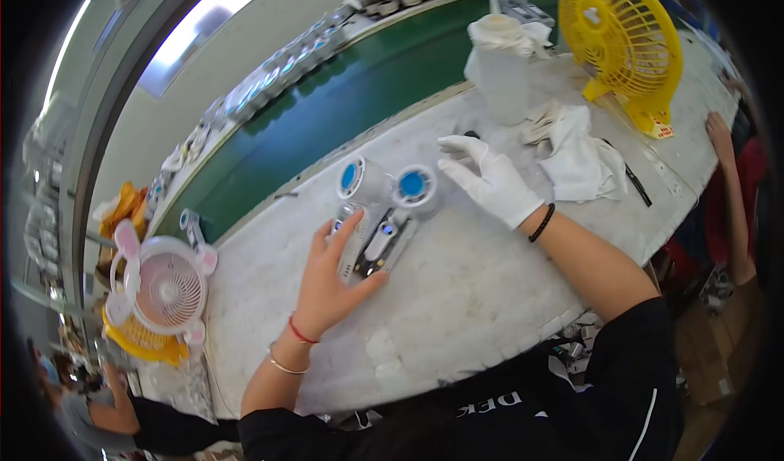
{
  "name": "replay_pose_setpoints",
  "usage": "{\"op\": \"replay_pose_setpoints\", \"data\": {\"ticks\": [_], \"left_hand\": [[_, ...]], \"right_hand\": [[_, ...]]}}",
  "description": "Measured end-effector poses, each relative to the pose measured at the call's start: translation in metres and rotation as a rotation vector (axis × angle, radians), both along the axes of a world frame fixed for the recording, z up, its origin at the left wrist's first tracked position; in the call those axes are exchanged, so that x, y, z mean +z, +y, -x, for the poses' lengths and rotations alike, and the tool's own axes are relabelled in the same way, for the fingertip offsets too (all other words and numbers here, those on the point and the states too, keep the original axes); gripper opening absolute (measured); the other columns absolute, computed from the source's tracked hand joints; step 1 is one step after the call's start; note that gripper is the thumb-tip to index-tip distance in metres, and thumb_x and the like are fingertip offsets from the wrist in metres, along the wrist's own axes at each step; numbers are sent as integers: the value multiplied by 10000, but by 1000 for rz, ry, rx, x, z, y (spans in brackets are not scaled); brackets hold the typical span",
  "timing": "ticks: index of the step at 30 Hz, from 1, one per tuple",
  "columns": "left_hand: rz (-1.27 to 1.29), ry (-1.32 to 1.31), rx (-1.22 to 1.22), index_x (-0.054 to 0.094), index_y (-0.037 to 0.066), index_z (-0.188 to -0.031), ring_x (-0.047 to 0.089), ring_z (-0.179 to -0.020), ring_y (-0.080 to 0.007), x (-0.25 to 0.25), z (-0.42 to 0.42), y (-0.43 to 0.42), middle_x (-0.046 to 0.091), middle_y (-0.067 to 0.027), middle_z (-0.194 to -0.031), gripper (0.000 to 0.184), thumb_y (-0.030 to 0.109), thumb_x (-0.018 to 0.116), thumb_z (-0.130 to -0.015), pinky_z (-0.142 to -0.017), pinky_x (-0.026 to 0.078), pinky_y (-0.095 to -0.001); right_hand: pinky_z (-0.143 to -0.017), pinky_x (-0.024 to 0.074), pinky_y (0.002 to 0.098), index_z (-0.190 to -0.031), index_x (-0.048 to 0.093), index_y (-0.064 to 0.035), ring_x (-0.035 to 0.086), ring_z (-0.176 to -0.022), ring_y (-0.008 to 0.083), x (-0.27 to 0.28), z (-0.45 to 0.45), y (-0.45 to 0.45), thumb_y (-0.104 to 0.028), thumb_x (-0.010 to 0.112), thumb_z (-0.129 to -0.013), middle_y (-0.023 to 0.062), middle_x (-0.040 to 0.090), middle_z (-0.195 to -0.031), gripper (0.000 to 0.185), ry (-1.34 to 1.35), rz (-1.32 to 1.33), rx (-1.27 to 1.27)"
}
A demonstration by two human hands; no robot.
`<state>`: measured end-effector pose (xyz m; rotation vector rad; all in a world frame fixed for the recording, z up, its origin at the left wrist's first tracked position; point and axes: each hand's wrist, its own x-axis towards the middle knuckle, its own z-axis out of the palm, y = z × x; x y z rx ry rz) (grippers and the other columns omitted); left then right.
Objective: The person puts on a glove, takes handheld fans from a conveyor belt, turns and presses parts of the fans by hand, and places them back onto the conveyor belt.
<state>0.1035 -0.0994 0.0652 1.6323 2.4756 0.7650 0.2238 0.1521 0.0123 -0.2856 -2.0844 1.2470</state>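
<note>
Two white handheld devices with round blue-centred heads lie side by side on the white worktop. My left hand (331, 277), bare with a red string and a bangle at the wrist, has its fingers spread over the handle of the left device (363, 181). Its thumb reaches the lower end of the right device (416, 189), whose handle shows dark inner parts. To the right of both devices my right hand (488, 182), in a white glove, is raised with thumb and fingers apart and nothing between them.
A yellow fan (625, 44), white cloths (578, 155) and a white container (500, 77) stand or lie at the right. Behind runs a green conveyor (351, 93). At left is a pink-and-white fan (170, 285). Other people are at both sides.
</note>
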Motion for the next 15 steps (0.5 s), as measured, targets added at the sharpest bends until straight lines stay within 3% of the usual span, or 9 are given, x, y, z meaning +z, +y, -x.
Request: {"op": "replay_pose_setpoints", "data": {"ticks": [3,4,6,9,10,13,15], "left_hand": [[-198,-336,128,379,53,-1379,462,-1208,-310,-12,-14,-21,443,-254,-1308,748,281,736,-762,-971,383,-348],[-173,-488,236,335,24,-1395,485,-1188,-290,-16,-13,-31,467,-233,-1302,688,261,664,-840,-965,392,-333],[-275,-707,272,313,7,-1400,490,-1174,-260,-31,-4,-48,483,-203,-1295,645,220,618,-874,-965,391,-322],[-405,-945,269,306,-15,-1397,492,-1155,-217,-17,-12,-56,492,-163,-1291,596,150,582,-895,-972,380,-307],[-441,-1012,261,308,-23,-1393,492,-1149,-203,-10,-18,-56,492,-150,-1290,582,125,575,-897,-976,375,-303],[-511,-793,86,344,-24,-1375,504,-1110,-190,-14,-27,-53,516,-125,-1239,567,83,591,-875,-957,392,-306],[-435,-374,-5,395,-18,-1343,531,-1070,-223,-15,-32,-52,521,-139,-1198,648,56,686,-768,-902,436,-325]], "right_hand": [[-803,475,352,-1150,556,-26,601,-948,302,-1,14,-10,-330,595,-875,191,604,-1089,412,-151,-18,165],[-803,475,353,-1154,552,-25,600,-944,307,4,16,-18,-333,592,-877,197,599,-1097,416,-193,-43,129],[-803,473,354,-1163,544,-22,599,-936,317,17,18,-33,-339,584,-882,208,589,-1113,425,-273,-95,46],[-809,468,357,-1195,523,-23,585,-956,318,25,20,-49,-341,599,-873,201,571,-1146,459,48,-436,-98],[-826,465,355,-1218,504,-22,580,-981,301,29,18,-57,-328,610,-869,192,567,-1154,476,41,-310,-15],[-876,454,348,-1283,447,-19,554,-1056,244,40,7,-77,-288,651,-843,160,558,-1169,555,64,45,234],[-910,444,341,-1321,408,-19,526,-1106,200,42,2,-88,-262,694,-811,133,555,-1164,634,119,246,427]]}}
